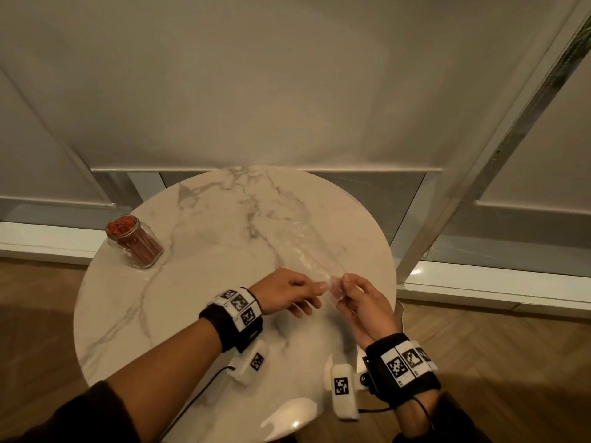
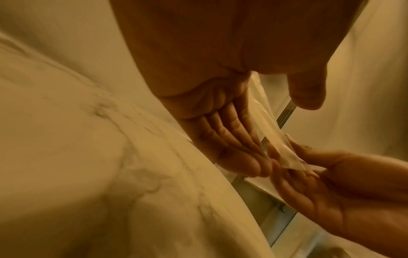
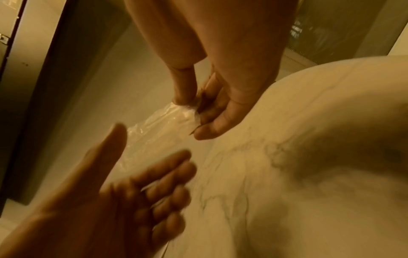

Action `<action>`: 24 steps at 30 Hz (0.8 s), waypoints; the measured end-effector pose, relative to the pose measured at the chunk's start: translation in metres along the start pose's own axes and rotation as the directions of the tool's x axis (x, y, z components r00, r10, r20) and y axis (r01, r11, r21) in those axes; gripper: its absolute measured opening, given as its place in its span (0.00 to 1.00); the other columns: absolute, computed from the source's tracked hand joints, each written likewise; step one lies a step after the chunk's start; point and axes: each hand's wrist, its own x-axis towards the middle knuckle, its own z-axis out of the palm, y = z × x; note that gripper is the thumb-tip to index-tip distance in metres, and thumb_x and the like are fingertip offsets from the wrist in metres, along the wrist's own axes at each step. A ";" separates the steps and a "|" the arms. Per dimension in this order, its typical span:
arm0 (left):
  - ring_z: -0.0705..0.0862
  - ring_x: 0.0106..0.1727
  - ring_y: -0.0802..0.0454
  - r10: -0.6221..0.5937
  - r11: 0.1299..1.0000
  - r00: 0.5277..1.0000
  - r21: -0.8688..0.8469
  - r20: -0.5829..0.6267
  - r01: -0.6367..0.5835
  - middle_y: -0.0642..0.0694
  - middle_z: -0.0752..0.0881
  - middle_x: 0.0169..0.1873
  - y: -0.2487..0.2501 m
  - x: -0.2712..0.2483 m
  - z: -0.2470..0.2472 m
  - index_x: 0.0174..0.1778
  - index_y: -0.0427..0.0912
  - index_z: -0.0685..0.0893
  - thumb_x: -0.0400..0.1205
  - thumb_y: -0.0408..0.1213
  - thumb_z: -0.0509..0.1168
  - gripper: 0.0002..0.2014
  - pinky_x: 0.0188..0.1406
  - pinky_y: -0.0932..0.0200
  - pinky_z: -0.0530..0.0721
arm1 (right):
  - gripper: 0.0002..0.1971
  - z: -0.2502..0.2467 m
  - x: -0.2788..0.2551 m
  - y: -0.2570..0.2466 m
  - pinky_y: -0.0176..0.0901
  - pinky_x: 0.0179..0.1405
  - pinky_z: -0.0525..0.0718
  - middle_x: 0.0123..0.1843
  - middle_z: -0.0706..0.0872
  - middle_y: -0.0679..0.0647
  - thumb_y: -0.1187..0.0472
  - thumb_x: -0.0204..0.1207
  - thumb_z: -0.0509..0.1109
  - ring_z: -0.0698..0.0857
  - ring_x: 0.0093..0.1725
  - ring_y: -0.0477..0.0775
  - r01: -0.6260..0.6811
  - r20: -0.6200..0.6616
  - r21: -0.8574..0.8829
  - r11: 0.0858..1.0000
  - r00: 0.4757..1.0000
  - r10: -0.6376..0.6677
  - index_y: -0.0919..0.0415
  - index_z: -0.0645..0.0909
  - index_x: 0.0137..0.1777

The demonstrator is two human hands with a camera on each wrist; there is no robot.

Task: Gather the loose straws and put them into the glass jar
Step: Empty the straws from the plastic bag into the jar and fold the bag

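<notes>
On the marble surface [image 1: 134, 314] the jar [image 1: 136, 243] stands full of straws [image 1: 120, 227]; my right hand [image 1: 361, 302] pinches an empty clear bag [image 1: 307, 251], left hand [image 1: 287, 295] open beside it, presumably to clear it.

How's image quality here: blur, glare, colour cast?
Head view: dim and warm, sharp enough; glare on the table near edge; clear bag hard to see. Left wrist view: orange, soft, table smeared. Right wrist view: left hand motion-blurred; right hand clearer.
</notes>
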 end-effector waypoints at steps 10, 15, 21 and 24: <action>0.89 0.35 0.53 0.016 1.000 0.999 -0.006 0.034 -0.016 0.43 0.92 0.38 -0.018 0.003 -0.009 0.50 0.32 0.87 0.81 0.35 0.72 0.09 0.40 0.60 0.87 | 0.08 -0.019 -0.002 -0.005 0.51 0.53 0.88 0.52 0.91 0.63 0.62 0.79 0.75 0.89 0.49 0.58 -0.041 -0.023 -0.078 0.996 0.999 0.039 0.63 0.85 0.54; 0.88 0.38 0.53 -0.045 0.979 0.977 0.204 0.209 0.001 0.43 0.91 0.39 -0.019 0.000 -0.009 0.50 0.34 0.88 0.81 0.36 0.72 0.08 0.43 0.59 0.88 | 0.30 -0.010 0.008 -0.006 0.48 0.50 0.88 0.57 0.93 0.55 0.40 0.64 0.82 0.91 0.57 0.59 -0.116 0.124 -0.480 0.869 0.972 0.198 0.56 0.86 0.62; 0.90 0.40 0.49 -0.152 0.976 0.965 0.186 0.216 0.113 0.46 0.92 0.35 -0.032 -0.001 -0.009 0.45 0.39 0.87 0.80 0.29 0.71 0.02 0.43 0.59 0.90 | 0.16 -0.003 0.035 -0.013 0.45 0.42 0.85 0.48 0.94 0.65 0.57 0.71 0.82 0.88 0.39 0.55 -0.096 -0.021 -0.515 0.852 0.995 0.099 0.70 0.90 0.52; 0.89 0.34 0.53 -0.211 0.969 0.966 0.164 0.151 0.186 0.49 0.92 0.31 -0.043 0.003 -0.009 0.45 0.37 0.88 0.81 0.29 0.70 0.01 0.40 0.61 0.90 | 0.18 -0.004 0.052 -0.012 0.56 0.53 0.88 0.55 0.92 0.65 0.55 0.73 0.81 0.89 0.46 0.58 -0.065 -0.061 -0.610 0.789 0.998 0.036 0.64 0.87 0.59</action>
